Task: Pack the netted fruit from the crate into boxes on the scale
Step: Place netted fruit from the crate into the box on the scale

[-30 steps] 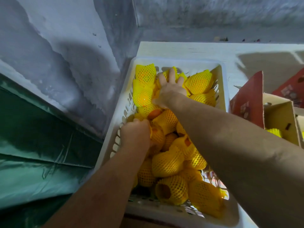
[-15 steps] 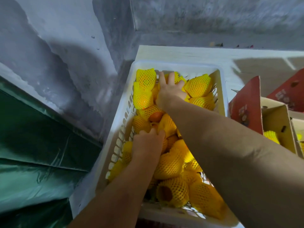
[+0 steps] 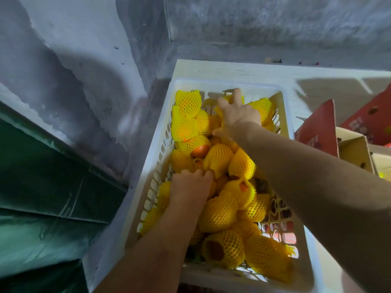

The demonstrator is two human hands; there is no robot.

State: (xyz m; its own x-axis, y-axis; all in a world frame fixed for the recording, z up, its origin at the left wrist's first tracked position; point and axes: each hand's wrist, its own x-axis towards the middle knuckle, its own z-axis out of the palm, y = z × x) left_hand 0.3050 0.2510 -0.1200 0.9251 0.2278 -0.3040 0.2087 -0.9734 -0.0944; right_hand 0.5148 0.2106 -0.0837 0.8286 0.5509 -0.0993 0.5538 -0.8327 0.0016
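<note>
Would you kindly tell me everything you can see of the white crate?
The white crate looks like moulded plastic, rectangular, with slotted lattice walls and a solid rim. It sits level on a pale surface beside a grey wall, piled with fruit in yellow foam nets. Both forearms reach over its near rim; the left hand and right hand are in the fruit.

A fruit packing room: bare concrete walls (image 3: 84, 60); white crate (image 3: 211, 83) of netted fruit (image 3: 220, 210); red cartons (image 3: 317, 132).
</note>
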